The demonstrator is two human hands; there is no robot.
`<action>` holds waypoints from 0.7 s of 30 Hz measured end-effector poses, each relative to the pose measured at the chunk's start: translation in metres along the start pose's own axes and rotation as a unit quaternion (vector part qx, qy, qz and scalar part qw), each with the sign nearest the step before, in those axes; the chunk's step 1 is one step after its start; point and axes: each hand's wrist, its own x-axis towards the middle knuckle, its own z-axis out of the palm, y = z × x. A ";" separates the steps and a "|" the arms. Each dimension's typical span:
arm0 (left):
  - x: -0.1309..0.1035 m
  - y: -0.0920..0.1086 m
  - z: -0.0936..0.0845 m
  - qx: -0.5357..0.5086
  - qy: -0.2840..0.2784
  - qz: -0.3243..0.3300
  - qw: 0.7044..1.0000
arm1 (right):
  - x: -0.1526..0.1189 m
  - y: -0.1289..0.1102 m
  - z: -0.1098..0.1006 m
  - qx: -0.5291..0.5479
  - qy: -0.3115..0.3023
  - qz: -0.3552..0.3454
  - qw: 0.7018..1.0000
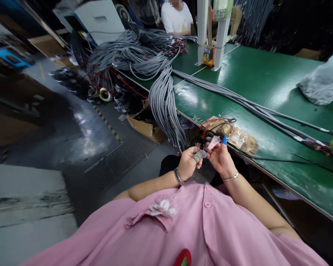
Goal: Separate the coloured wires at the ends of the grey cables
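Observation:
My left hand, with grey finger covers, is closed around a small bundle of thin wires whose orange and dark ends fan out upward. Just right of it, my right hand has a blue cover on one finger and pinches a pale pinkish strip beside the wire ends. Both hands are close together in front of my body, by the table edge. Beyond them, a worn, taped cardboard piece lies on the table, with red and black wires and a brownish lump on it.
Grey cables are heaped on the green table and hang over its edge; more run right. A plastic bag lies at right. White posts hold a colourful packet. A person sits across. An open carton stands below.

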 end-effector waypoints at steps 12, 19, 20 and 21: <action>-0.002 0.018 -0.005 0.089 0.032 0.096 0.991 | -0.004 -0.007 0.002 -0.045 -0.018 -0.014 0.999; 0.004 0.017 -0.007 0.230 0.047 0.191 0.953 | -0.004 -0.008 0.003 -0.055 0.016 -0.016 0.998; 0.005 0.017 -0.007 0.248 0.050 0.209 0.945 | -0.005 -0.009 0.003 -0.049 0.011 -0.012 0.999; 0.006 0.017 -0.008 0.262 0.049 0.225 0.937 | -0.006 -0.010 0.002 -0.042 0.006 -0.007 0.999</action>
